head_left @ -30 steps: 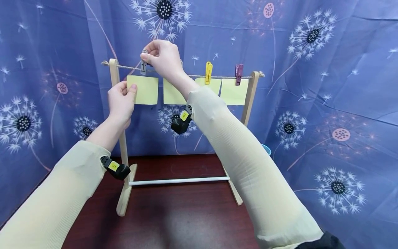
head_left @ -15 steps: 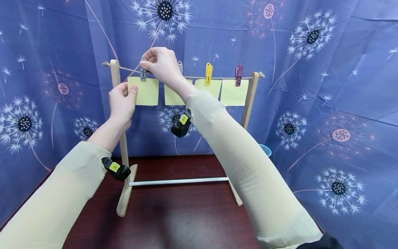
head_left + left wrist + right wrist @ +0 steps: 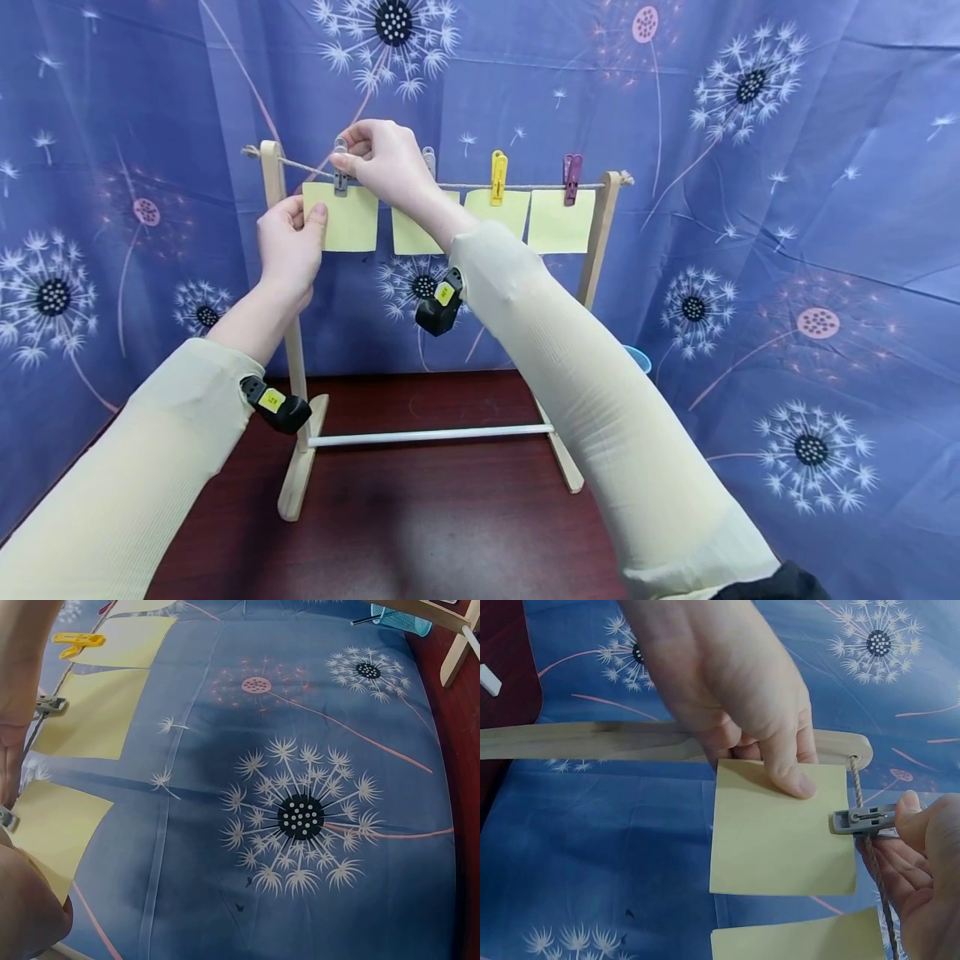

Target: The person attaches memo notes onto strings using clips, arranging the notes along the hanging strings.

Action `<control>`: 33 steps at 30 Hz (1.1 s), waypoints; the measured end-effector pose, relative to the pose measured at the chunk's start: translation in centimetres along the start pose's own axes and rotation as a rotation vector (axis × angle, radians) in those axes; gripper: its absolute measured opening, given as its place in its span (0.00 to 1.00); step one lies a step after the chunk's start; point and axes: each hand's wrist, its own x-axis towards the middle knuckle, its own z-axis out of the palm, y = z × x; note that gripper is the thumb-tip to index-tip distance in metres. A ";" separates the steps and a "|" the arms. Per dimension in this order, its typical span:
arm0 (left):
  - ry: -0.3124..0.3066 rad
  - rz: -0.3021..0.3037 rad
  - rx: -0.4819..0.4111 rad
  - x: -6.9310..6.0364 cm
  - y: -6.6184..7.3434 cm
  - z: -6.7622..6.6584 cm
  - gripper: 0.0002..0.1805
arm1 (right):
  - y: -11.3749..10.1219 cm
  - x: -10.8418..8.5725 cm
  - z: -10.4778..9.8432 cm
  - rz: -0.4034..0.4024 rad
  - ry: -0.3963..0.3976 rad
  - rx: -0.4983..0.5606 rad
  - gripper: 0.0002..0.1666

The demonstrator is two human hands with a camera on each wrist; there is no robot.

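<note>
My left hand (image 3: pixel 288 246) pinches the left edge of a yellow paper square (image 3: pixel 351 221) between thumb and fingers, up near the rope. Above that, my right hand (image 3: pixel 390 162) pinches the handles of a grey clothespin (image 3: pixel 341 179). In the right wrist view the tip of the clothespin (image 3: pixel 851 820) overlaps the paper's top edge, where the rope (image 3: pixel 857 784) runs past. A second grey clothespin (image 3: pixel 429 158) and its paper square (image 3: pixel 412 229) are partly covered by my right forearm. Further right, a yellow clothespin (image 3: pixel 498 179) and a purple clothespin (image 3: pixel 572 179) hold paper squares on the rope.
A wooden frame carries the rope between its left post (image 3: pixel 273 175) and right post (image 3: pixel 603 233). A white rod (image 3: pixel 431 435) joins its feet on the dark red table (image 3: pixel 450 517). A light blue basket (image 3: pixel 639 358) shows behind my right arm; a patterned blue curtain (image 3: pixel 750 208) surrounds everything.
My right hand has come down with the grey clothespin, whose tip was above the paper and now overlaps its top edge. My left hand keeps its pinch on the paper in nearly the same place.
</note>
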 end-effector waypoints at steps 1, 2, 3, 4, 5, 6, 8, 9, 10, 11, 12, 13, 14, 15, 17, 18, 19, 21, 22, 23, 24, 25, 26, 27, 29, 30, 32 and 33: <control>0.000 -0.001 0.002 0.0 0.0 0.0 0.19 | 0.0 0.0 0.0 -0.002 -0.001 0.005 0.19; 0.001 -0.002 0.006 0.0 0.0 -0.1 0.19 | 0.1 0.0 0.1 -0.003 -0.002 0.009 0.19; 0.002 -0.002 0.011 0.0 0.0 -0.1 0.19 | 0.1 0.0 0.2 -0.005 -0.002 0.009 0.20; 0.002 -0.001 0.013 0.0 -0.1 -0.1 0.19 | 0.2 0.0 0.2 -0.008 0.000 0.008 0.20; 0.002 0.000 0.017 0.0 -0.1 -0.1 0.19 | 0.2 -0.1 0.3 -0.012 0.003 0.005 0.20; 0.002 0.002 0.014 0.0 -0.1 0.0 0.19 | 0.3 -0.1 0.4 -0.018 0.008 0.001 0.21; 0.006 0.009 0.010 0.0 -0.2 0.0 0.19 | 0.5 -0.2 0.6 -0.032 0.021 -0.009 0.21; 0.007 0.011 0.002 0.0 -0.3 0.1 0.19 | 0.5 -0.3 0.6 -0.041 0.028 -0.016 0.21; 0.007 0.012 -0.007 0.0 -0.3 0.1 0.19 | 0.6 -0.4 0.7 -0.049 0.035 -0.020 0.21; 0.007 0.014 -0.016 0.0 -0.3 0.1 0.19 | 0.7 -0.4 0.8 -0.055 0.041 -0.026 0.21; 0.008 0.015 -0.028 0.0 -0.3 0.1 0.19 | 0.7 -0.5 0.8 -0.061 0.047 -0.031 0.22; 0.008 0.016 -0.030 0.0 -0.3 0.1 0.19 | 0.7 -0.5 0.8 -0.066 0.053 -0.037 0.22; 0.007 0.018 -0.030 -0.1 -0.3 0.1 0.19 | 0.7 -0.5 0.8 -0.073 0.058 -0.044 0.23; 0.006 0.019 -0.035 -0.1 -0.3 0.1 0.19 | 0.6 -0.5 0.8 -0.080 0.063 -0.050 0.24; 0.008 0.020 -0.032 -0.1 -0.3 0.1 0.19 | 0.5 -0.5 0.8 -0.092 0.071 -0.058 0.25; 0.009 0.018 -0.024 -0.1 -0.3 0.0 0.20 | 0.5 -0.5 0.8 -0.098 0.074 -0.063 0.25; 0.010 0.014 -0.016 -0.2 -0.3 0.0 0.20 | 0.4 -0.5 0.7 -0.101 0.075 -0.068 0.25; 0.010 0.005 -0.006 -0.2 -0.4 0.0 0.20 | 0.3 -0.5 0.6 -0.103 0.073 -0.071 0.25; 0.009 0.001 0.009 -0.3 -0.4 -0.1 0.20 | 0.3 -0.5 0.6 -0.102 0.073 -0.074 0.26; 0.007 -0.002 0.022 -0.3 -0.5 -0.1 0.20 | 0.3 -0.5 0.6 -0.102 0.077 -0.079 0.26; 0.006 -0.003 0.034 -0.4 -0.6 -0.1 0.20 | 0.3 -0.6 0.6 -0.104 0.082 -0.080 0.26; 0.005 -0.002 0.041 -0.5 -0.7 -0.1 0.20 | 0.3 -0.6 0.6 -0.107 0.086 -0.078 0.27; 0.003 -0.001 0.042 -0.5 -0.8 -0.1 0.20 | 0.3 -0.7 0.6 -0.112 0.092 -0.074 0.27; 0.003 -0.001 0.042 -0.6 -0.9 -0.1 0.20 | 0.3 -0.9 0.6 -0.120 0.099 -0.068 0.27; 0.003 0.005 0.037 -0.7 -1.1 -0.1 0.20 | 0.1 -1.2 0.5 -0.140 0.110 -0.050 0.27; 0.004 0.005 0.025 -0.7 -1.1 -0.1 0.20 | 0.0 -1.4 0.4 -0.153 0.114 -0.038 0.27; 0.009 0.001 0.000 -0.8 -1.2 -0.2 0.21 | -0.2 -1.7 0.4 -0.184 0.124 -0.014 0.25; 0.011 0.000 -0.004 -0.8 -1.3 -0.2 0.21 | -0.3 -1.9 0.3 -0.198 0.131 -0.006 0.25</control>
